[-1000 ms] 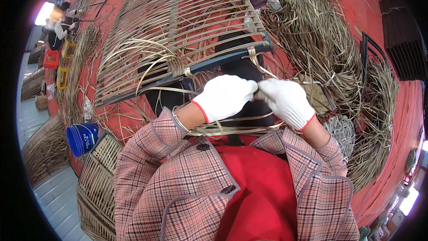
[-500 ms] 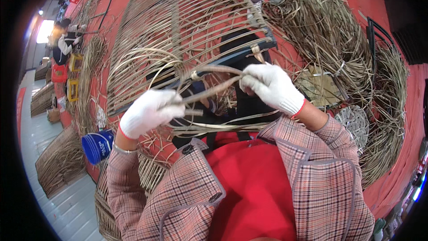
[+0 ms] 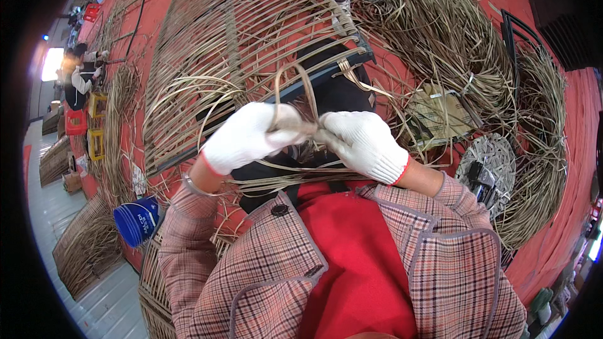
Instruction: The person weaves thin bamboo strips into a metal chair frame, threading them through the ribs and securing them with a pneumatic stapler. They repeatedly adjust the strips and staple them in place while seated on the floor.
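A big domed frame (image 3: 239, 44) of bent cane ribs lies on the red floor (image 3: 553, 238) (loose cane heaped all round it), its dark rim bar (image 3: 314, 85) crossing just beyond the hands. A blue bucket (image 3: 137, 221) stands well apart at lower left. The left hand (image 3: 248, 135) and right hand (image 3: 364, 144), both in white gloves, are closed on one cane strip (image 3: 294, 88), which loops up between them. To weave it well, I'd keep the loop taut and feed it evenly so it won't kink.

Two white-gloved hands, left hand (image 3: 246, 136) and right hand (image 3: 364, 144), pinch a looped rattan strand (image 3: 295, 91) just below a large woven rattan frame (image 3: 245, 44).
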Motion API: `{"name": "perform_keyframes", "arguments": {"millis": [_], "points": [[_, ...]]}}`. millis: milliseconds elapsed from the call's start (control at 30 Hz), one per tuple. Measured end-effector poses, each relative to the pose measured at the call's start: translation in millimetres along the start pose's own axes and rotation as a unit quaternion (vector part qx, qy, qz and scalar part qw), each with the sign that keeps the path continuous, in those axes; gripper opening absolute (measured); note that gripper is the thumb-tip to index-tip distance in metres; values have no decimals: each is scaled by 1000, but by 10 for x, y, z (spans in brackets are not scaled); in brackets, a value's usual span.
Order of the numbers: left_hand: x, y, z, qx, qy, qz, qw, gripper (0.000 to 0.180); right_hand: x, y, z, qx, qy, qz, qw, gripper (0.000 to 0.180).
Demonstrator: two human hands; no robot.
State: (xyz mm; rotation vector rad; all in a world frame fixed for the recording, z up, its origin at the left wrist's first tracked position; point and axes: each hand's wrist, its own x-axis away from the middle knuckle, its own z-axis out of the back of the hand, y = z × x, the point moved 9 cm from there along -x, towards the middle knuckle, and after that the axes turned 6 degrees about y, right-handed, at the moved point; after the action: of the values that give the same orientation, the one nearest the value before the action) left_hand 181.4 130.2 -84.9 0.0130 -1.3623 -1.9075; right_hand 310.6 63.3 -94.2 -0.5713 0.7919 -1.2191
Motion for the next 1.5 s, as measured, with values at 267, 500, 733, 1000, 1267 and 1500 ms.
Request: {"name": "perform_keyframes", "arguments": {"millis": [267,500,733,1000,1267,1500], "points": [[2124,-335,3667,-468,387,164,778,32,193,719,265,36,-27,-59,997,5],[1857,-351,5663,-585,506,250,583,39,29,855,11,-359,55,-347,865,21],[-63,873,2430,-319,519,-225,760,37,-326,727,127,-330,129,-316,880,26],[-1031,73,66,300,93,-43,948,24,-378,793,161,-312,124,-296,894,23],[-1263,70,-27,257,7,5,966,18,-242,893,144,-271,80,-310,908,21],[-1449,-1,186,144,90,-6,986,20,627,1389,820,-108,178,-275,938,23]]}}
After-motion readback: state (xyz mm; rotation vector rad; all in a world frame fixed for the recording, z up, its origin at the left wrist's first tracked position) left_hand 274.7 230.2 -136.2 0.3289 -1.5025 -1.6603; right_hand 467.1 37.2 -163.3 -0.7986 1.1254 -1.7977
